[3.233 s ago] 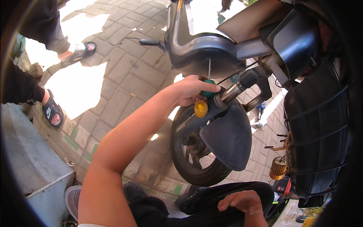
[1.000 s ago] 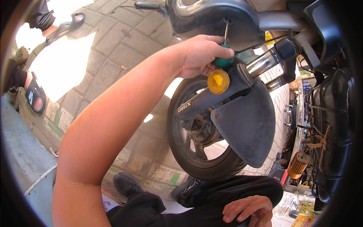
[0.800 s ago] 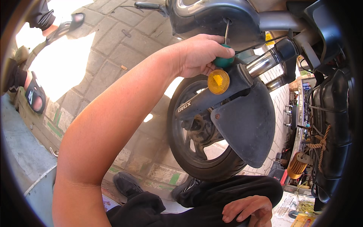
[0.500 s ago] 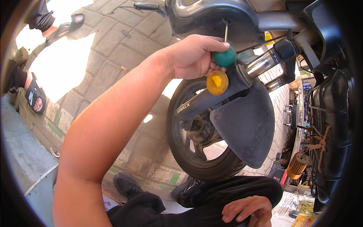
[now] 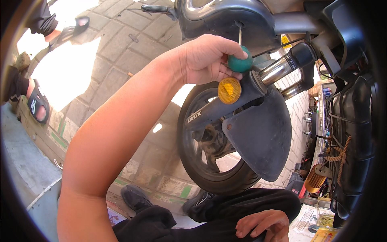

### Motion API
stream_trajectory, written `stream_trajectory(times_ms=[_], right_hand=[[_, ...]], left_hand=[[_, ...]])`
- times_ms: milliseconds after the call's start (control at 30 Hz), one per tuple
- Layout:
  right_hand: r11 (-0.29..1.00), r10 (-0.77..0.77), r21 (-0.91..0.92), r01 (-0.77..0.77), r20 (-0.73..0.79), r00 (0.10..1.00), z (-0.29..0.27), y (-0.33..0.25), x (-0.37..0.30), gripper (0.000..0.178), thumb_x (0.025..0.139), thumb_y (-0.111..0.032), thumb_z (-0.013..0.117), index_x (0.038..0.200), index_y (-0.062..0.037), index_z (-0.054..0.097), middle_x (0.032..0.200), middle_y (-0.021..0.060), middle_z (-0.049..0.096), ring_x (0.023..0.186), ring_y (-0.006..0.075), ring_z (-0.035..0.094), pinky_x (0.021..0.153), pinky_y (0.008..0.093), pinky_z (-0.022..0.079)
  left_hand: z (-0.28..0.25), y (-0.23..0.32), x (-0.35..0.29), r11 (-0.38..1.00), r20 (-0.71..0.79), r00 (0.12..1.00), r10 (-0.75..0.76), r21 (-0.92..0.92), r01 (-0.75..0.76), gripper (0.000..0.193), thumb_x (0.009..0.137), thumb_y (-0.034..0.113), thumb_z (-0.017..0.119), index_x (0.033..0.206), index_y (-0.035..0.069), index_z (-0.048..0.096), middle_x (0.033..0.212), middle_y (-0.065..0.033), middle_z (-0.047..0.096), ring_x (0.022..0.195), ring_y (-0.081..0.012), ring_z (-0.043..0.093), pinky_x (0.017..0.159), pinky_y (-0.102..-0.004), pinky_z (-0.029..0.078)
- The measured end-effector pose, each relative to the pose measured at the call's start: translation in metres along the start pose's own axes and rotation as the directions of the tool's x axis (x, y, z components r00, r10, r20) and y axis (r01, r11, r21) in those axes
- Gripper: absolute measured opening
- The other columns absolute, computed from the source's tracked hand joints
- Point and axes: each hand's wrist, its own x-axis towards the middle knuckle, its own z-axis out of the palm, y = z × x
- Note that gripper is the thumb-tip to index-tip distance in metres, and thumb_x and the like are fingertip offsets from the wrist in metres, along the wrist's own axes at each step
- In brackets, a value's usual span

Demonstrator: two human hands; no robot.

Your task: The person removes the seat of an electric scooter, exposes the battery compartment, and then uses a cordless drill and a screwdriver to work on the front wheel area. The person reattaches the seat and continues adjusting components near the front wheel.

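Since the earlier frame our left hand (image 5: 205, 60) has regripped the screwdriver (image 5: 240, 61), fingers now closed around its round green handle—rigid, light, probably smooth—while our right hand (image 5: 264, 224) rests loosely open.

The left arm stretches up and forward, left hand (image 5: 205, 60) with fingers curled closed; the right hand (image 5: 264, 224) lies low, fingers loosely spread.

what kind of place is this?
Likely an open-air roadside repair spot for scooters. The ground is brick paving in sun, a scooter's front wheel and mudguard fill the view, and the left hand drives a green-handled screwdriver into the bodywork.
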Motion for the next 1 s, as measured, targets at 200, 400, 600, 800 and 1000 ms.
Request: stream_trajectory(times_ms=[200,400,600,800,1000], right_hand=[[0.998,0.051,-0.027,-0.053,-0.051,0.997,0.009,-0.009,0.003,0.057,0.091,-0.054,0.052,0.084,0.0014,0.060,0.080,0.0193,0.064,0.072,0.0317,0.063,0.070,0.0425,0.051],[0.993,0.084,-0.080,-0.086,-0.030,0.996,0.005,-0.009,0.001,0.061,0.087,-0.060,0.052,0.079,0.0001,0.060,0.079,0.0192,0.064,0.073,0.0310,0.063,0.071,0.0419,0.052],[0.986,0.130,-0.095,-0.139,-0.098,0.987,0.011,-0.011,-0.002,0.062,0.084,-0.062,0.053,0.075,-0.0007,0.060,0.078,0.0190,0.065,0.073,0.0306,0.064,0.072,0.0419,0.052],[0.990,0.132,-0.050,-0.133,-0.013,0.991,0.003,-0.008,-0.002,0.063,0.084,-0.062,0.054,0.078,-0.0002,0.062,0.082,0.0202,0.066,0.076,0.0318,0.064,0.073,0.0421,0.052],[0.996,0.087,-0.025,-0.085,0.138,0.987,-0.011,-0.004,0.002,0.064,0.083,-0.062,0.059,0.086,0.0022,0.065,0.086,0.0210,0.067,0.079,0.0332,0.064,0.074,0.0436,0.051]], left_hand=[[0.007,-0.005,0.009,0.989,-0.091,0.996,0.007,0.147,0.007,0.056,0.076,0.032,0.082,0.110,-0.002,0.053,0.095,-0.0106,0.059,0.082,-0.0167,0.059,0.079,-0.0309,0.051],[0.004,0.010,-0.001,0.998,0.020,0.999,-0.050,-0.034,0.050,0.042,0.074,0.022,0.084,0.097,-0.002,0.059,0.094,-0.0123,0.056,0.080,-0.0199,0.056,0.076,-0.0311,0.050],[0.009,-0.001,0.005,0.994,-0.057,0.998,-0.037,0.096,0.042,0.051,0.078,0.028,0.082,0.109,-0.002,0.056,0.094,-0.0076,0.055,0.076,-0.0151,0.052,0.071,-0.0296,0.046],[0.007,0.006,0.000,0.998,-0.044,0.998,-0.043,0.054,0.046,0.042,0.080,0.029,0.079,0.101,0.000,0.058,0.087,-0.0066,0.058,0.072,-0.0140,0.054,0.069,-0.0286,0.047],[0.007,0.007,0.002,0.997,0.060,0.997,-0.040,-0.058,0.044,0.037,0.080,0.030,0.078,0.095,0.003,0.058,0.088,-0.0072,0.061,0.075,-0.0144,0.056,0.069,-0.0283,0.047]])
